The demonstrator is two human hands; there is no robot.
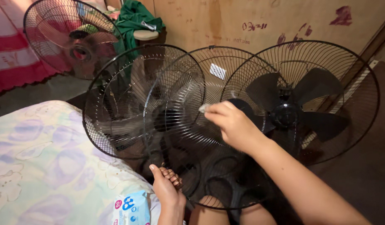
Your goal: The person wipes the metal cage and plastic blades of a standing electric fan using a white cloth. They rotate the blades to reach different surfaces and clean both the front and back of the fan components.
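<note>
Nearest, a blue-and-white wet wipes pack point(132, 209) lies on the floral bedsheet point(42, 166) at the lower left. Just right of it, the left hand point(166, 188) curls its fingers around the lower rim of the black wire fan grille point(180, 129), propping it upright on edge. Further up, the right hand point(232, 125), arm reaching in from the lower right, pinches a small pale wipe point(203, 108) between thumb and fingertips, pressing it against the wires. Risk here: that single rim grip could let the grille tip or swivel under the pressure, and fingers might snag between wires. Beyond stand an open fan with dark blades point(292, 110), then a far-left fan point(74, 39).
</note>
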